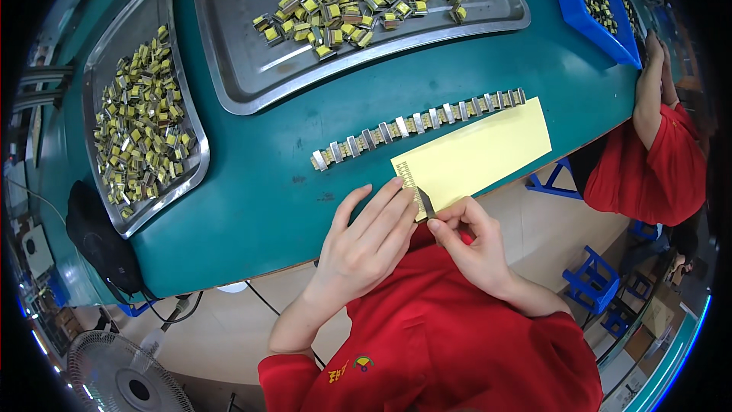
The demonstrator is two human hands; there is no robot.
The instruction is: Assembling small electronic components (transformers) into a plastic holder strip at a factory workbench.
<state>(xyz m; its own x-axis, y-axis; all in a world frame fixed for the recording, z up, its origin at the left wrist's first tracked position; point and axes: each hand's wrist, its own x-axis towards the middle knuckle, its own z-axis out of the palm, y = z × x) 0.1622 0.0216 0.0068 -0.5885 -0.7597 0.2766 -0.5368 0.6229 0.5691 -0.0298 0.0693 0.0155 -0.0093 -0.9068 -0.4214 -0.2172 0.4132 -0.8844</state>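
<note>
A pale yellow sheet (476, 156) lies near the table's front edge, with rows of small printed marks along its left end. My left hand (366, 233) rests with fingers stretched out, its fingertips on that printed end. Pinched between thumb and fingers of my right hand (476, 248) is a thin, dark, pointed metal tool (425, 203); whether it is a blade or tweezers I cannot tell. Its tip touches or hovers just over the printed marks. Beyond the sheet runs a slanting row of small yellow-and-silver transformers (415, 123), set side by side.
Two metal trays hold loose transformers: one tray (229, 80) at the back, another (194, 172) at the left. A blue bin (610, 42) with similar parts stands back right. A black bag (99, 236) lies at the left edge. At the right, another person (648, 160) in red.
</note>
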